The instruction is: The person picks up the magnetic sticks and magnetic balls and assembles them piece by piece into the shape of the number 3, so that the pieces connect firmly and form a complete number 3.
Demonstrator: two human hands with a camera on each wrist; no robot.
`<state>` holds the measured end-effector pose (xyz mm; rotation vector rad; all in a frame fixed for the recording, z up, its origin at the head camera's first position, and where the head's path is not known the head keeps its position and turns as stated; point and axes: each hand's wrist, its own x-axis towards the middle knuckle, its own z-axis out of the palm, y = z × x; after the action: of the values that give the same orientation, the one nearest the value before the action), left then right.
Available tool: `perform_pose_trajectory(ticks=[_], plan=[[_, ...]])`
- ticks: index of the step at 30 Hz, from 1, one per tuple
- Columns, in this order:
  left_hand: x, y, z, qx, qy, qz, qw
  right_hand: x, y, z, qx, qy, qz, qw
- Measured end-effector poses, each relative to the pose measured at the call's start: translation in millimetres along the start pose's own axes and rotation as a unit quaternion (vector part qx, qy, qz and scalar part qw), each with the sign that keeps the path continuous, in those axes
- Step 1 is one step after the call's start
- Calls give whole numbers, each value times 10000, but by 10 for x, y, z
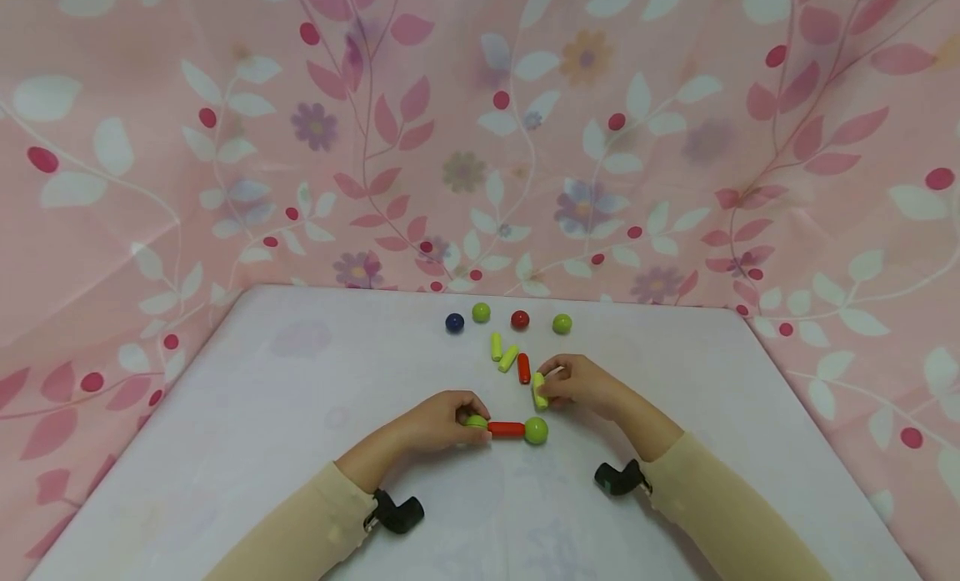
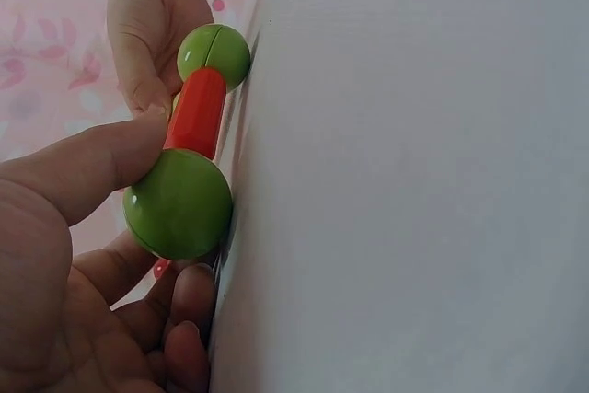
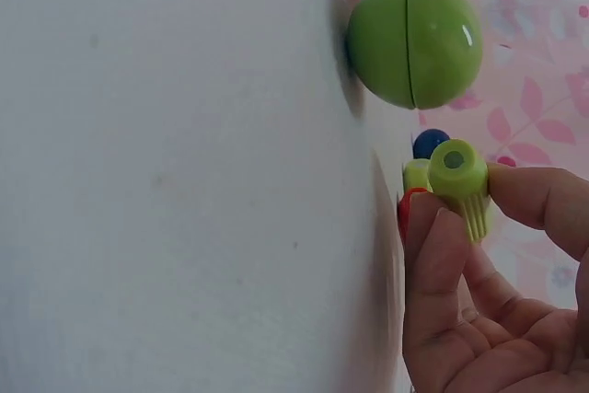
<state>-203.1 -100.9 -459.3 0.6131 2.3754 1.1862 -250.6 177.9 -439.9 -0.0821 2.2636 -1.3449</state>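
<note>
My left hand (image 1: pixel 444 420) holds a green ball (image 2: pixel 179 204) between thumb and fingers. That ball sits at one end of a red rod (image 1: pixel 507 430), and a second green ball (image 1: pixel 536 431) is joined to its other end, so the three form a bar close over the table. My right hand (image 1: pixel 583 384) pinches a yellow-green rod (image 3: pixel 458 172) between thumb and fingers, just behind the bar's right ball. In the right wrist view this rod shows a dark round spot in its end face and grooves along its side.
Behind the hands lie two yellow-green rods (image 1: pixel 497 347) and a loose red rod (image 1: pixel 523 368). Farther back stand a dark blue ball (image 1: pixel 454 323), a red ball (image 1: pixel 520 319) and two more green balls (image 1: pixel 481 313). A floral cloth (image 1: pixel 465 131) hangs behind the white table (image 1: pixel 315 356).
</note>
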Motion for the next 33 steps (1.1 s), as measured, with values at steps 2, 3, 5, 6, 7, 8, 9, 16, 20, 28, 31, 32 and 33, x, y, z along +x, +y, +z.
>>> perform_pose_trajectory(ticks=[2, 3, 5, 6, 7, 8, 9, 16, 20, 28, 31, 32, 33], plan=[[4, -3, 1, 0, -9, -41, 10000, -3, 5, 13, 43, -42, -3, 10000], [4, -3, 2, -3, -8, -47, 10000, 2, 14, 21, 88, -66, -12, 9999], [11, 1, 8, -14, -16, -51, 10000, 4, 29, 31, 178, -126, -37, 9998], [14, 2, 11, -27, -20, -51, 10000, 5, 40, 38, 203, -164, -69, 9996], [15, 3, 13, -43, -19, -46, 10000, 6, 47, 45, 235, -194, -86, 9995], [17, 2, 15, -52, -16, -37, 10000, 0, 46, 53, 268, -221, -104, 9993], [17, 3, 16, -52, -8, -29, 10000, -5, 43, 61, 308, -228, -100, 9992], [22, 3, 28, -55, 13, -56, 10000, -45, 19, 103, 313, -152, -69, 9994], [25, 0, 34, -36, 25, -56, 10000, -34, 29, 112, 258, -75, -10, 9996], [19, -2, 36, -27, 33, -35, 10000, -48, 25, 139, 171, -45, -40, 9998], [20, 0, 39, -47, 30, -32, 10000, -46, 34, 146, 197, -32, -33, 9998], [21, -1, 40, -45, 29, -40, 10000, -45, 38, 148, 198, -31, -34, 9998], [21, -3, 41, -47, 28, -47, 10000, -45, 41, 151, 209, -30, -28, 9998]])
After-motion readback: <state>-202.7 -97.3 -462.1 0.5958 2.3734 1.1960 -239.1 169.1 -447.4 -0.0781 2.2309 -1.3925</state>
